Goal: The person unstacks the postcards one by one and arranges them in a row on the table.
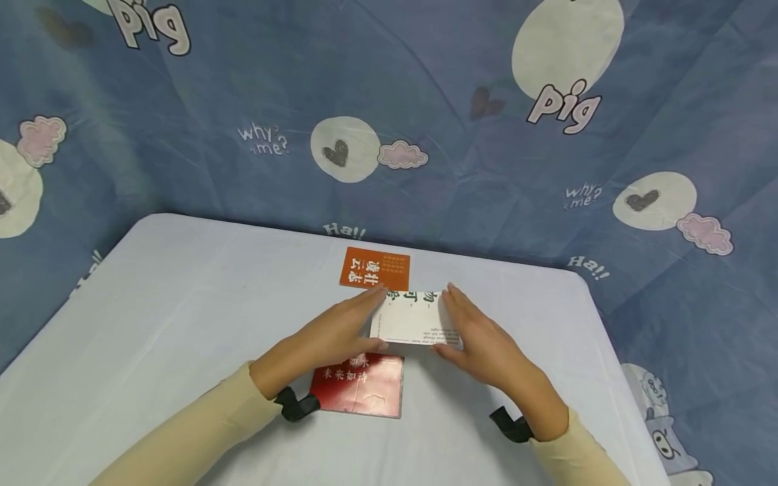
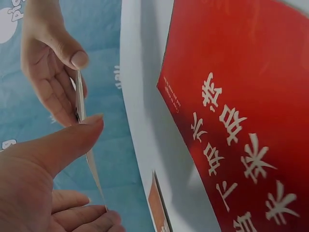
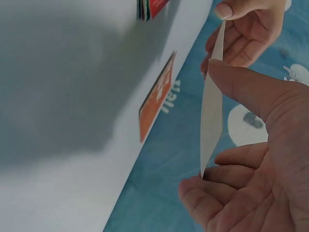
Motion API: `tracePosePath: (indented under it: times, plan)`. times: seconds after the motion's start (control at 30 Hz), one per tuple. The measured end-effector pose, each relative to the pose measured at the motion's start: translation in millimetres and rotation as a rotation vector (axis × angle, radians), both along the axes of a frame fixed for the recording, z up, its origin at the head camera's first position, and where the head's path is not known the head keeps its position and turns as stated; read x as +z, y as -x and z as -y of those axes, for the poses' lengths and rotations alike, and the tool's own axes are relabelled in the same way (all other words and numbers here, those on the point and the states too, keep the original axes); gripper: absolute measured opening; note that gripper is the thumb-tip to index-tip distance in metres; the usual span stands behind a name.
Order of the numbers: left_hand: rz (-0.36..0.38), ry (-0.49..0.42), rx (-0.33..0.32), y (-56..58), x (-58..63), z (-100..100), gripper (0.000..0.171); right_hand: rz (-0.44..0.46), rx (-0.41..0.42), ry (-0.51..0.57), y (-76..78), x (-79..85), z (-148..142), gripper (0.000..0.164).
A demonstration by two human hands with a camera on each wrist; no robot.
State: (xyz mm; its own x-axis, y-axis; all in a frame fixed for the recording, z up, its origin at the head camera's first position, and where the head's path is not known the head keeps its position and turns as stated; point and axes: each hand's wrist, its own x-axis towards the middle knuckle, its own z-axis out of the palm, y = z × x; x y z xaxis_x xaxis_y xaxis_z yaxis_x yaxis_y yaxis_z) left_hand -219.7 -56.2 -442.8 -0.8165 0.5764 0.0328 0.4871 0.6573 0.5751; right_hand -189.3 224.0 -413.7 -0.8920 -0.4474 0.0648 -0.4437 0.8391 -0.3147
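Observation:
A white card (image 1: 410,322) with green and dark printed characters is held up over the table between both hands. My left hand (image 1: 343,329) pinches its left end, thumb on the near edge and fingers at the far edge. At the opposite end, my right hand (image 1: 486,347) grips it the same way. Seen from the left wrist, the card (image 2: 79,96) appears nearly edge-on. Below it lies a red card (image 1: 365,395) with white characters, partly hidden by the left hand and the held card. Beyond the hands lies an orange card (image 1: 377,266) with white characters.
A white cloth covers the table (image 1: 200,297). Behind it hangs a blue curtain (image 1: 437,196) printed with words, hearts and clouds. In the right wrist view, several coloured edges show at the side of a red stack (image 3: 152,7). Black straps (image 1: 298,405) circle the wrists.

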Motion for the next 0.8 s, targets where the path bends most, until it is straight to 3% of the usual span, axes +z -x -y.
tracePosePath:
  times: [0.17,0.37,0.8]
  plan:
    - [0.015,0.011,0.004,8.0,-1.3,-8,0.097,0.003,-0.005,-0.019,8.4,-1.4,-7,0.097]
    - [-0.040,0.026,0.003,22.1,-2.4,-15,0.097,-0.030,0.018,-0.035,25.0,-1.6,-12,0.096]
    - [-0.061,0.005,-0.002,57.4,-5.2,-42,0.099,0.038,-0.024,-0.026,57.8,-6.2,-35,0.095]
